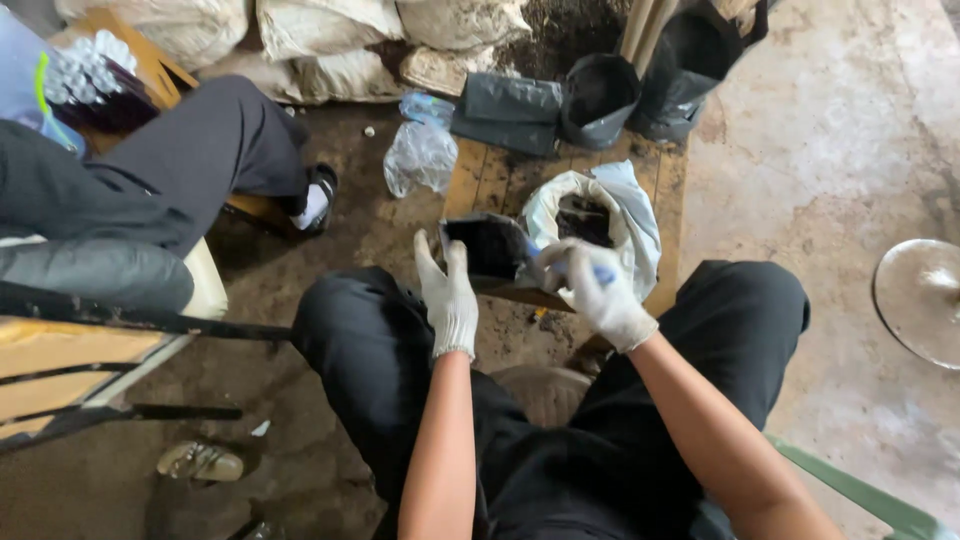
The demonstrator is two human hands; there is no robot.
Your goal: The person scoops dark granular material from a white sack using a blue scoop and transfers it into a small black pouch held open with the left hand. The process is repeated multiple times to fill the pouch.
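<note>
Both my hands wear white gloves. My left hand (447, 295) grips the left edge of a small black plastic grow bag (487, 246), holding its mouth open between my knees. My right hand (597, 290) is closed on a small blue-handled tool at the bag's right edge. Just behind the bag stands a white sack (632, 222) with its top rolled down and dark soil (583, 220) inside. The sack rests on a wooden pallet (500, 175).
Another seated person's dark-trousered leg (215, 150) and shoe are at the left. Filled black grow bags (598, 98) and folded ones stand at the back, in front of dirty white sacks (330, 45). A clear plastic bag (420, 155) lies on the dirt floor. A round metal lid (922, 300) lies at right.
</note>
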